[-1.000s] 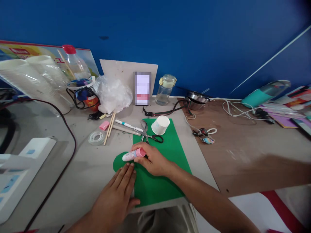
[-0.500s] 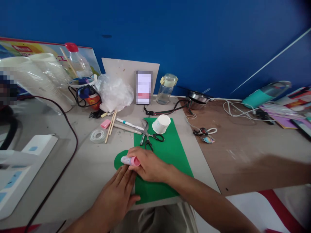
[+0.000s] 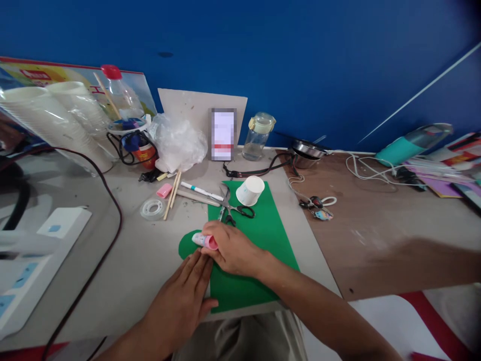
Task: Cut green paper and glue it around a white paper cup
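My right hand (image 3: 235, 248) is closed round a glue stick (image 3: 205, 240) with a white printed barrel and a pink end. It is tilted over a green rounded paper cutout (image 3: 187, 245), which both hands partly cover. Whether its far tip touches the paper I cannot tell. My left hand (image 3: 184, 288) lies flat with outstretched fingers, fingertips close to the glue stick. Under my right hand spreads a larger green sheet (image 3: 259, 235). Black-handled scissors (image 3: 235, 206) and an upturned white paper cup (image 3: 250, 191) rest on that sheet, just beyond my right hand.
Left of the scissors lie a marker (image 3: 201, 190), wooden sticks (image 3: 173, 193), a pink cap (image 3: 164, 190) and a tape roll (image 3: 152, 208). A phone (image 3: 222, 135) and a clear bottle (image 3: 259, 138) stand behind. A white power strip (image 3: 41, 260) and dark cable (image 3: 112, 240) lie left.
My right hand has shifted slightly away from me and to the right, carrying the glue stick. My left hand stays almost in place, its fingers still flat.
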The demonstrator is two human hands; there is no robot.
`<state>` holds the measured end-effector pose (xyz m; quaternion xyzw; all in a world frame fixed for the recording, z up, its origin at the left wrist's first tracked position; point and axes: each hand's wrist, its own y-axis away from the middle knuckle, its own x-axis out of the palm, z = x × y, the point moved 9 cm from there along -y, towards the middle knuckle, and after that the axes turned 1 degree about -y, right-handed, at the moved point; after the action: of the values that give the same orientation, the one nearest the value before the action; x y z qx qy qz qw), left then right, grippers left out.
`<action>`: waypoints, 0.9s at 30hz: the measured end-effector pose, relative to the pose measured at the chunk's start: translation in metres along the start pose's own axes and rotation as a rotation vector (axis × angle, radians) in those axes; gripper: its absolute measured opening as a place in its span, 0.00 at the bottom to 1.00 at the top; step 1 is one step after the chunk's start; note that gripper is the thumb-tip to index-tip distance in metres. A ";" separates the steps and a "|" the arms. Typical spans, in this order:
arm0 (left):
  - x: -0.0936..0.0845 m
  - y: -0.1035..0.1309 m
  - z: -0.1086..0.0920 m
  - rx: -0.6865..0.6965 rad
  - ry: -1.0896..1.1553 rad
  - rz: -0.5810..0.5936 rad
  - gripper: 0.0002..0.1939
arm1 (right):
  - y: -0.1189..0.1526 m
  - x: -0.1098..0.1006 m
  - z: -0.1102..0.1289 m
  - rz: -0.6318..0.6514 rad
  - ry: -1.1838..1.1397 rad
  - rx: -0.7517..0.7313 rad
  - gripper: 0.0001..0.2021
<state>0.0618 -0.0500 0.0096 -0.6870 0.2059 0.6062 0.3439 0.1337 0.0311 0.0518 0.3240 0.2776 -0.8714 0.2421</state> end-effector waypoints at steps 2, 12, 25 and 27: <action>0.000 -0.001 -0.001 0.014 -0.017 0.002 0.32 | 0.000 -0.002 -0.003 -0.023 0.000 0.028 0.13; 0.001 -0.001 -0.001 0.006 -0.029 0.011 0.31 | -0.001 -0.001 -0.009 -0.039 -0.016 0.083 0.13; -0.004 -0.003 -0.003 0.036 -0.081 -0.023 0.31 | 0.001 0.000 0.001 -0.033 -0.024 -0.007 0.13; -0.002 -0.002 -0.004 0.033 -0.067 -0.011 0.32 | 0.001 -0.001 -0.002 -0.046 -0.007 0.031 0.13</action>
<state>0.0656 -0.0512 0.0122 -0.6617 0.2006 0.6233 0.3653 0.1357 0.0320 0.0507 0.3180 0.2707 -0.8821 0.2179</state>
